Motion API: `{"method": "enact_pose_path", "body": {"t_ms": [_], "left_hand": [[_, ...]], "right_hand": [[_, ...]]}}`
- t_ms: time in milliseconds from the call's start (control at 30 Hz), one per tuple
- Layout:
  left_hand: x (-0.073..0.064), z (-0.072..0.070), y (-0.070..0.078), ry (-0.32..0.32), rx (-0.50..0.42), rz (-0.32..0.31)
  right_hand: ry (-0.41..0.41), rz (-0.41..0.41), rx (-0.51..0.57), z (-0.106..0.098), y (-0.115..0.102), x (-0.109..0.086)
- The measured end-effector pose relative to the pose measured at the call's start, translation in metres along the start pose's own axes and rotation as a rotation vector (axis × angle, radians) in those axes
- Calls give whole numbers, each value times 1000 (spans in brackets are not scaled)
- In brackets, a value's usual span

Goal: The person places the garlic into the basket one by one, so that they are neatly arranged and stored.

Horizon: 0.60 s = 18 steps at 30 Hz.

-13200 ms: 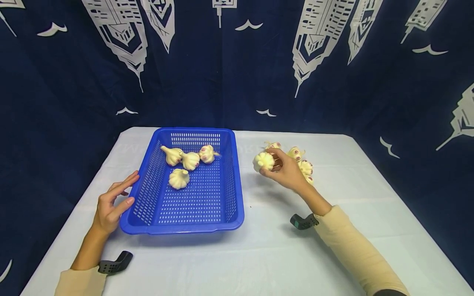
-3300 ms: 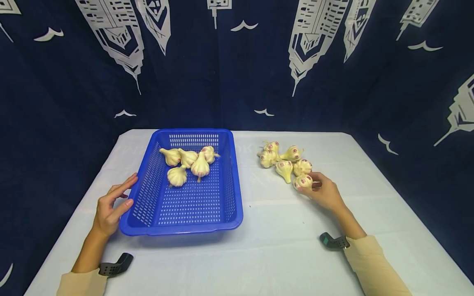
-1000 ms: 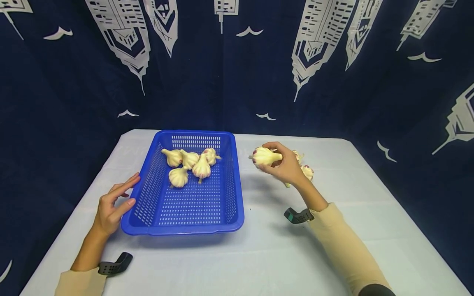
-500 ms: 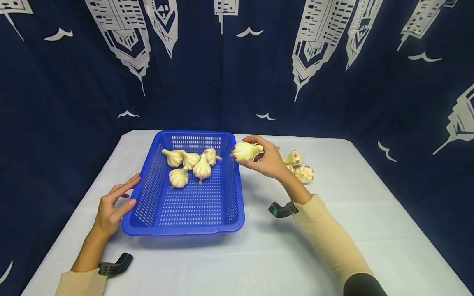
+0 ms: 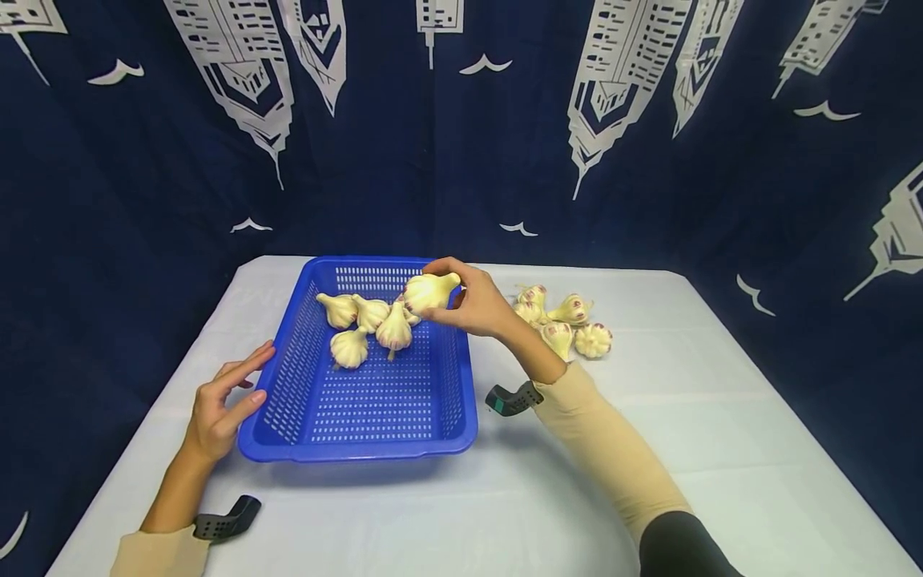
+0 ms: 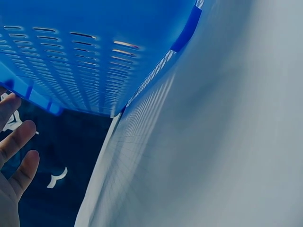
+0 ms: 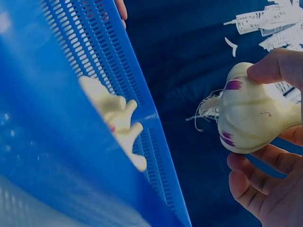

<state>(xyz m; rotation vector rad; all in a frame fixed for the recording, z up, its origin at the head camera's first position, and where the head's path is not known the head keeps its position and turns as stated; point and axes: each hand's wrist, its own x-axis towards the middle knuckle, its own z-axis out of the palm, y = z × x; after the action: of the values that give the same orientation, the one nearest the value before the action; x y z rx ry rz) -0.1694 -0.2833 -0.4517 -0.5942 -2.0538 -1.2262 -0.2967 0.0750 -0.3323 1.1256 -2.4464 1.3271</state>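
Note:
Held between the thumb and fingers of my right hand (image 5: 476,303) is a garlic bulb (image 5: 430,292), over the right rim of the blue basket (image 5: 360,450). The right wrist view shows this garlic bulb (image 7: 255,111) with purple streaks and a tuft of roots. Several more bulbs (image 5: 349,348) lie in the far half of the basket; the raised one partly covers one of them. My left hand (image 5: 219,409) touches the basket's left rim with fingers extended. In the left wrist view, its fingers (image 6: 29,165) appear beside the perforated basket wall (image 6: 85,52).
Right of the basket, several garlic bulbs (image 5: 594,340) sit grouped on the white tablecloth (image 5: 685,401), partly behind my right forearm. A dark blue curtain (image 5: 461,160) with white skyline prints hangs behind the table.
My right hand has taken a garlic bulb from the group and carried it left to the basket. Compared with the oldest frame, one more bulb lies inside. The left hand has stayed put.

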Motion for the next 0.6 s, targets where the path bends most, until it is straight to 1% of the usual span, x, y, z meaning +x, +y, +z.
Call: {"method": "enact_pose_path", "body": {"t_ms": [67,167,267,367,467,600], "left_hand": [[0,-1,0,-4,4,-15],[-2,-1,0,-12,11,-26],[-3,-1,2,-22,32,-8],[-3,-2,2,-28,48,10],[-2,-2,2,-18,44,8],[-1,1,1,15,36,10]], "right_hand": [[-20,1,1,6,-1,4],[-50,7,-29,14,-1,10],[-85,20,-69,20,-1,15],[-118,27,-85,24,-3,21],[-146,29,-100,28,-9,29],[-173,41,-131,35,-19,37]]}}
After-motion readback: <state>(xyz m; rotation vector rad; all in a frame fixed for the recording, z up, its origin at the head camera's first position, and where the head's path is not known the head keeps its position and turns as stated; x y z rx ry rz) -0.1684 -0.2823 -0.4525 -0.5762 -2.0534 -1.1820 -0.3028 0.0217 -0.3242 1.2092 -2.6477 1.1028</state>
